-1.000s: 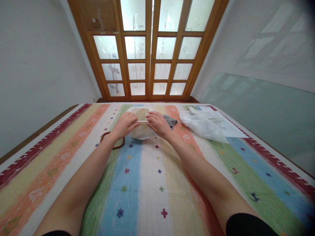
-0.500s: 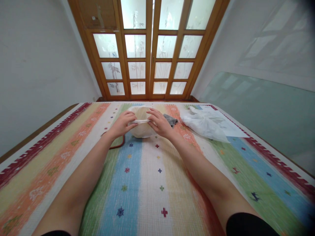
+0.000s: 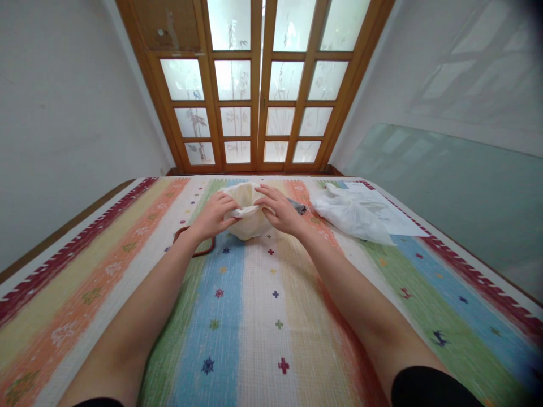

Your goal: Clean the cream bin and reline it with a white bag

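Observation:
A pale cream, rounded, soft-walled bag (image 3: 250,228) stands with its mouth open near the far end of the table. My left hand (image 3: 215,216) is closed on the near left part of its whitish edge, thumb below and fingers above. At the right side of the mouth, my right hand (image 3: 278,210) has its fingers curled over the same edge, with the thumb beneath. A reddish-brown ring with rounded corners (image 3: 213,244) lies on the cloth, partly hidden by my left wrist. Behind my right hand a crumpled grey cloth-like thing (image 3: 302,209) shows in part.
A knotted white plastic bag (image 3: 350,217) rests at the right on a white printed sheet (image 3: 403,220). A striped tablecloth (image 3: 263,316) covers the table. Beyond the table's far edge are wooden doors with frosted panes (image 3: 258,107); walls rise on both sides.
The bag's mouth has opened wider, and its near edge has dipped and gone uneven between my hands. My right hand has shifted slightly right. More of the reddish-brown ring shows.

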{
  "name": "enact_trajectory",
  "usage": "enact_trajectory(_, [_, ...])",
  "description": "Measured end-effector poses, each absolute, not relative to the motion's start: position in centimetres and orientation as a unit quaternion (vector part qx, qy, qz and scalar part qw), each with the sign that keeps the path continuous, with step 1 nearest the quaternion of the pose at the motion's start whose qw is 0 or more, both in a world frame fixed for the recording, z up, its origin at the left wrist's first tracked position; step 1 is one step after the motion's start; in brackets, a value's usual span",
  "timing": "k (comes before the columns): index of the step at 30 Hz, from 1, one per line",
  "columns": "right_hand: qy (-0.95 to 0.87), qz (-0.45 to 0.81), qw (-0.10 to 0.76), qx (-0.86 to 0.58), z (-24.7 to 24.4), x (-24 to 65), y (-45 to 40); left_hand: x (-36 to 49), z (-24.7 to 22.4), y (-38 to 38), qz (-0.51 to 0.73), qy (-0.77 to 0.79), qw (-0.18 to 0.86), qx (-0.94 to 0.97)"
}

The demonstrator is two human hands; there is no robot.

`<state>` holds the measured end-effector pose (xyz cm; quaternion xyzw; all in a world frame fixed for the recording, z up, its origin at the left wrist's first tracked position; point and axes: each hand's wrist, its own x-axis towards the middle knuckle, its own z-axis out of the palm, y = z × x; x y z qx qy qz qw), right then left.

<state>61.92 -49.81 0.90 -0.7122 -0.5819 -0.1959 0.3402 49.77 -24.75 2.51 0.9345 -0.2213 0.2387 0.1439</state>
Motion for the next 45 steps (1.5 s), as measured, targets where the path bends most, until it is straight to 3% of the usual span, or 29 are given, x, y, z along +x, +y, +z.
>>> enact_trajectory(8, [-0.581,-0.183,0.344,-0.715,0.7,59.7,-48.0,49.7,2.2,-26.7,0.266,-0.195,0.122,0.936])
enact_trajectory(16, [-0.602,-0.161,0.37,-0.689,0.8,60.9,-49.6,49.5,2.9,-24.5,0.263,-0.229,0.199,0.916])
enact_trajectory(31, [-0.588,-0.217,0.267,-0.732,1.0,62.3,-50.8,49.7,2.3,-24.8,0.268,-0.218,0.192,0.919])
enact_trajectory(45, [-0.582,-0.183,0.265,-0.747,0.9,61.9,-50.3,49.6,2.6,-25.1,0.259,-0.226,0.192,0.919])
